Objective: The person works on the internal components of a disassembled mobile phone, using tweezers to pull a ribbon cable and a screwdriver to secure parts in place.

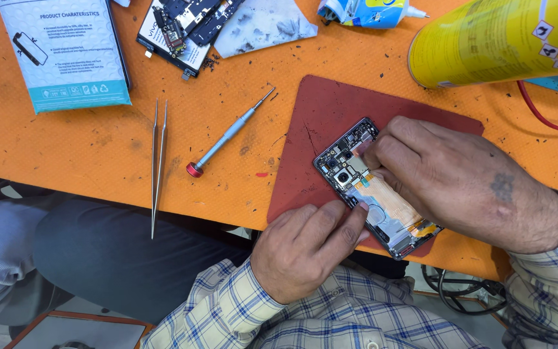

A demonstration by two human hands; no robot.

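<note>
An opened smartphone point(350, 169) with its back cover off lies slanted on a dark red mat point(330, 106), its circuit board and camera modules exposed. My left hand point(308, 249) presses on the phone's near edge, thumb and fingers steadying the frame. My right hand point(450, 181) rests over the phone's middle, its fingertips pushing down on the inner parts near the board. Whether a small part is pinched under the right fingers is hidden.
On the orange work mat point(98, 148) lie metal tweezers point(157, 165), a screwdriver with a red cap point(227, 136), a pale blue packet point(66, 52), loose phone parts point(185, 29), a crumpled cloth point(263, 22), a glue tube point(369, 11) and a yellow spray can point(492, 42).
</note>
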